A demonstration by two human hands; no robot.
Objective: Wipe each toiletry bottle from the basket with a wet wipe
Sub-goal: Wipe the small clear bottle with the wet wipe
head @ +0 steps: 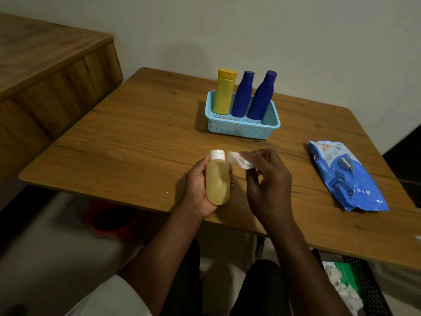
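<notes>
While three bottles stand in the basket, one is out and in hand, so the job looks under way but far from finished. The one view, from the head, shows the left hand curled round a small amber bottle with a white cap, thumb on one side and fingertips showing past the other, held just above the near edge of the table. The right hand pinches a crumpled wipe between thumb and fingers; the wipe sits just beside the cap, and whether it touches the cap I cannot tell, as it is blurred. I judge this to be the wiping of the amber bottle, at or near its top.

Farther back, the basket holds a yellow bottle and two blue bottles, all upright and leaning a little. Nothing shows whether any of these has been wiped already. If none has, three remain after this one. No bottle stands on the table outside the basket.

The wipe pack lies to the right, well apart from the hands, ready should a fresh wipe be wanted. Under the table at lower right, a dark crate holds what look like used white wipes, though that is too dim to be sure.
</notes>
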